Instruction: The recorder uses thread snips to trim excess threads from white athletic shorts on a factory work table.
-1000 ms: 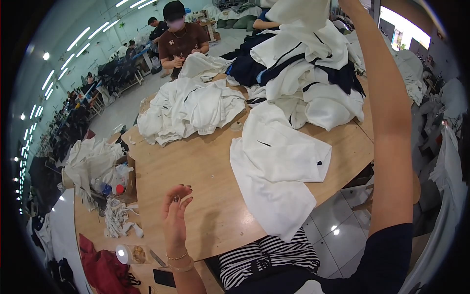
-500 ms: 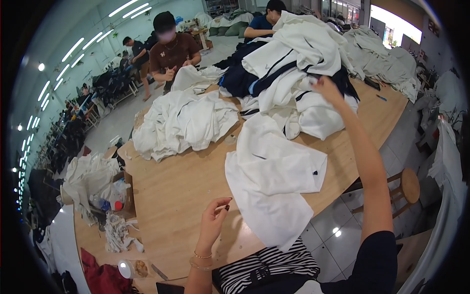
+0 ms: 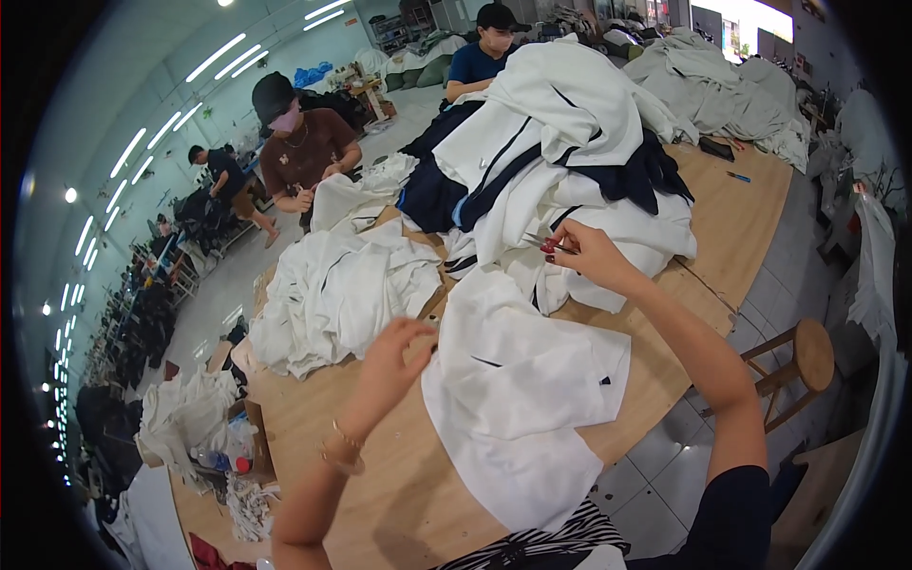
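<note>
Bearings are from the wearer's position. Nearest, at twelve o'clock, the white garment [image 3: 513, 418] lies loosely spread on the wooden table [image 3: 304, 427], its near end lapping over black-and-white striped cloth [image 3: 546, 543]; a small dark tag [image 3: 606, 381] marks its edge toward one o'clock. The fabric appears light, soft and limp, likely to bunch rather than slide, with little risk of breakage; the sound hold is a flat pinch at the near hem or the tagged edge. Between ten and eleven, the left hand [image 3: 385, 370] is beside the garment, thumb and fingers apart; contact cannot be confirmed. Beyond the garment at twelve, the right hand [image 3: 589, 255] pinches red-handled snips [image 3: 548, 247], blades partly obscured against white cloth. A wooden stool [image 3: 809, 356] stands at two. Farther off are a white heap [image 3: 347, 299] toward eleven, a taller white-and-navy pile [image 3: 570, 114] at twelve, and a co-worker in brown [image 3: 313, 157] at eleven.
</note>
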Tool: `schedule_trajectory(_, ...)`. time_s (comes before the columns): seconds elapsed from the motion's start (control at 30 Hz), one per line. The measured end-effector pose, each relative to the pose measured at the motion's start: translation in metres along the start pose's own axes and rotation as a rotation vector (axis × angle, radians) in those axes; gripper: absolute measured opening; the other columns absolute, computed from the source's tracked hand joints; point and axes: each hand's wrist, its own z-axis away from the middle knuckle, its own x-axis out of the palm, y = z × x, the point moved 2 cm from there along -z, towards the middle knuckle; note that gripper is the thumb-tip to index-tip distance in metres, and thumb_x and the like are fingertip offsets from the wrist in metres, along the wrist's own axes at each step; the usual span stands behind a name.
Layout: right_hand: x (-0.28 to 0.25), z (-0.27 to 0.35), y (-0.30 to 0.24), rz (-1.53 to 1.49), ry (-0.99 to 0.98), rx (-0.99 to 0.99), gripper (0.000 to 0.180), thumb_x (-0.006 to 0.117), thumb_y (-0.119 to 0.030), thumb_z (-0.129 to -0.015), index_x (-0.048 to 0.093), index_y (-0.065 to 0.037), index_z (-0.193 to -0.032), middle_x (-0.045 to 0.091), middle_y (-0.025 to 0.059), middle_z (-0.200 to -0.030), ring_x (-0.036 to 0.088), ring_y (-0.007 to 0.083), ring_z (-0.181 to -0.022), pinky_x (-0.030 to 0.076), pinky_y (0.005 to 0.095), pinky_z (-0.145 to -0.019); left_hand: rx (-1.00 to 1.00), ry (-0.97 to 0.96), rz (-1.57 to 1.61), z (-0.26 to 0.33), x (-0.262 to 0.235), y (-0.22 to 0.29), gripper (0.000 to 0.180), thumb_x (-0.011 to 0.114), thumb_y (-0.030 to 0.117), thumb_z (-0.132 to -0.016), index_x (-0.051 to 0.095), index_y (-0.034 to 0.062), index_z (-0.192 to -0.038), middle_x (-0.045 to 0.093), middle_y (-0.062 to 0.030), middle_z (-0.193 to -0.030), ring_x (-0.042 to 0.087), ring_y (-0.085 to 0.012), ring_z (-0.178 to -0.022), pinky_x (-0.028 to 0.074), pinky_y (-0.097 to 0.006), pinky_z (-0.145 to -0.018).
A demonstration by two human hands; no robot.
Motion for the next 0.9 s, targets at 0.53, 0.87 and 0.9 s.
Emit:
schedule_trajectory(0.53, -0.177, -0.235, 0.031, 0.455, 0.788, -0.184, 0.025, 0.070, -0.027, -0.074, 0.068, -0.010, -0.092, 0.066, 0.0109, -0.080, 0.065, 0.0290, -0.079, 0.050, 0.0402, -0.071, 0.297, 0.364, -0.294, -0.365, 0.048, 0.034, 0.018, 0.064, 0.013, -0.074, 0.071, 0.0059, -0.088, 0.064, -0.0148, -0.091, 0.064, -0.0277, -0.080, 0.050, -0.037, -0.076)
schedule_trajectory(0.87, -0.188, -0.257, 0.033, 0.630, 0.714, -0.048, 0.017, 0.059, -0.019, -0.084, 0.067, -0.008, -0.095, 0.068, 0.0141, -0.090, 0.064, 0.0335, -0.086, 0.049, 0.0431, -0.075, 0.224, 0.352, -0.053, -0.438, 0.088, 0.057, 0.015, 0.067, 0.011, -0.076, 0.072, 0.0028, -0.088, 0.065, -0.0180, -0.096, 0.065, -0.0294, -0.086, 0.051, -0.037, -0.078)
schedule_trajectory(0.9, -0.191, -0.258, 0.035, 0.555, 0.725, -0.082, 0.017, 0.061, -0.018, -0.083, 0.066, -0.007, -0.095, 0.067, 0.0146, -0.089, 0.063, 0.0340, -0.084, 0.049, 0.0417, -0.075, 0.233, 0.386, 0.020, -0.442, 0.094, 0.058, 0.015, 0.067, 0.010, -0.076, 0.072, 0.0026, -0.088, 0.065, -0.0180, -0.095, 0.065, -0.0295, -0.085, 0.051, -0.037, -0.078)
